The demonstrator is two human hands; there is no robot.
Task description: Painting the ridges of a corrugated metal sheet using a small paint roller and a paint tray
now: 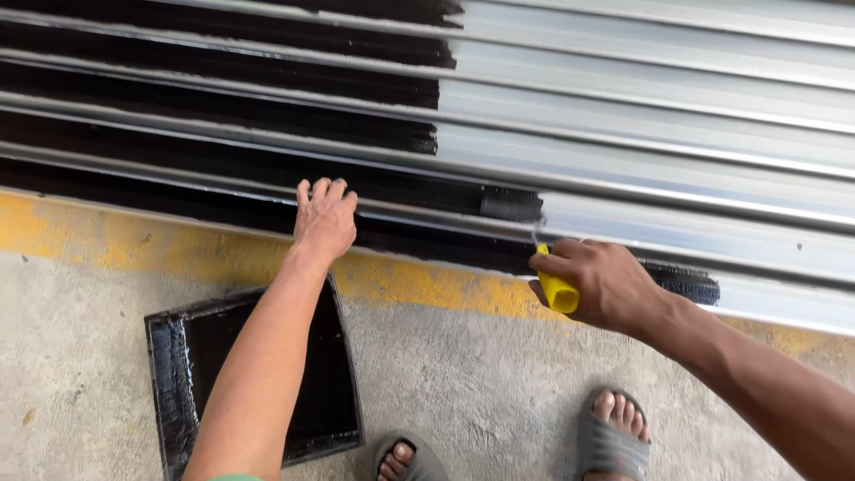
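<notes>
We have the paint roller laid against a slat low on the metal roller shutter, just where the black coat ends and the bare grey metal begins; its dark sleeve lies along the slat, and a thin wire frame runs down from it to the yellow handle; our right hand is shut tight round that handle, fingers fully curled, thumb over the top. Our left hand holds nothing; it rests flat on the painted part of the shutter near the bottom, fingers nearly straight and close together, as a brace. The left half of the slats is black, the right half unpainted, and the edge between them steps rightward toward the bottom; a rough black patch shows on the lowest slat just beyond our right wrist. We judge the step in hand to be rolling paint along a lower slat; a further stroke would call for steady pressure along the groove and a firm grip, and whether the sleeve carries enough paint we cannot tell. Below the shutter runs a yellow-painted kerb; on the concrete floor lies the black paint tray, partly under our left forearm; our sandalled feet stand near it.
</notes>
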